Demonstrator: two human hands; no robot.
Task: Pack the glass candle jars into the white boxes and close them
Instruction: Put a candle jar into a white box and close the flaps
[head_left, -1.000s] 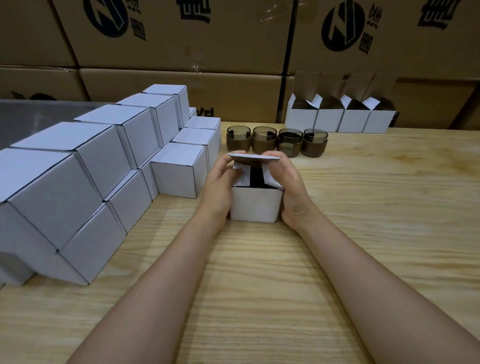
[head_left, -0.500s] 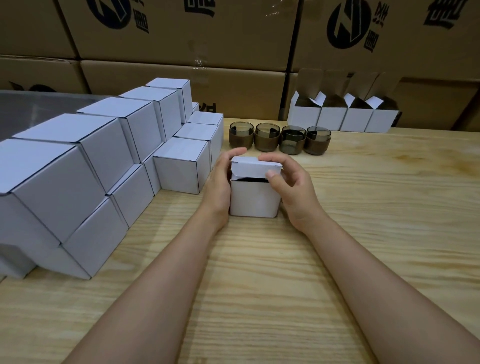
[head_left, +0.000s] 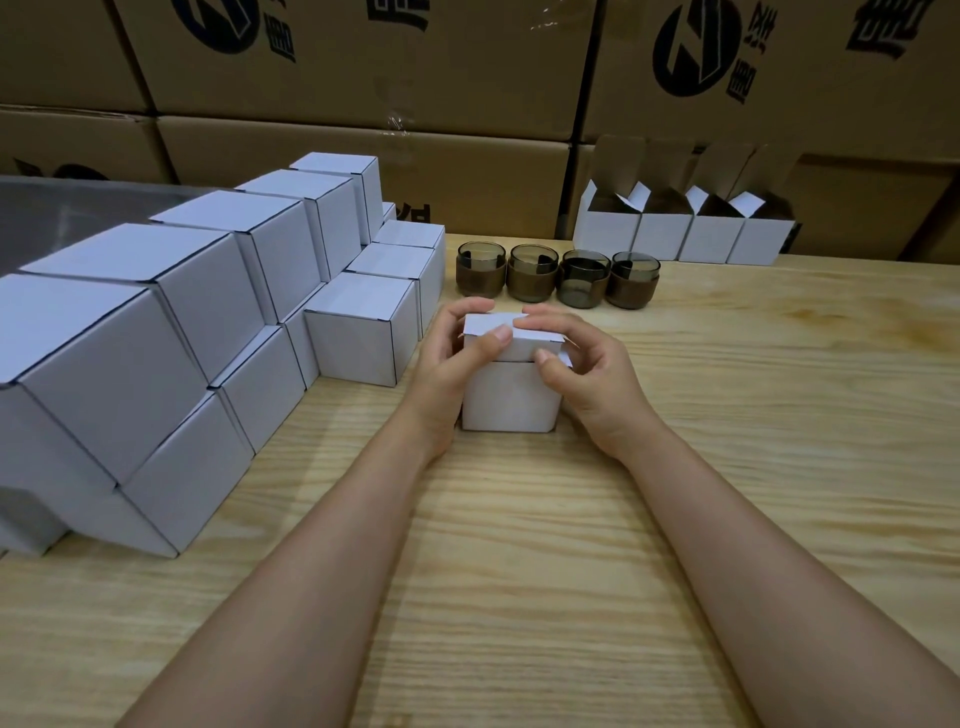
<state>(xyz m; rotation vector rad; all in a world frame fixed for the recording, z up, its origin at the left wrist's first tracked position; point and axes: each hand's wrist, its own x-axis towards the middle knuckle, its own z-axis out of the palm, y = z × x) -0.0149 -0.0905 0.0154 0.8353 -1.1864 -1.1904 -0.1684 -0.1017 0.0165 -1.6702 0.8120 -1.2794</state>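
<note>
Two hands are on one white box (head_left: 511, 400), and this box stands on the wooden desk (head_left: 519, 561). The left hand (head_left: 444, 369) is curled round the left side of the box. Its fingers bend over the far top edge, and its thumb lies on the lid (head_left: 524, 340) near the front. The right hand (head_left: 592, 374) is curled round the right side of the box. Its fingers lie bent across the back of the lid, and its thumb tip presses at the lid's front edge. So both hands are bent and gripping the box, not spread flat.

The lid is folded down over the box, but it is not tucked all the way in. Its front edge sticks out a bit past the front wall. A small white flap (head_left: 566, 357) pokes out at the box's top right corner, under the right hand. You cannot see what is inside the box.

Behind the box, four glass candle jars (head_left: 534, 275) stand side by side in a row on the desk. They are dark glass, and each has a brown band round it. Farther behind the box and to its right, four open boxes (head_left: 665, 236) stand in a row with their lids up. To the left of the box is a big pile of shut boxes (head_left: 208, 312), stacked up, and the nearest one is just beside the left hand. Far behind the box is a wall of big brown cartons (head_left: 363, 78) with black marks on them.
</note>
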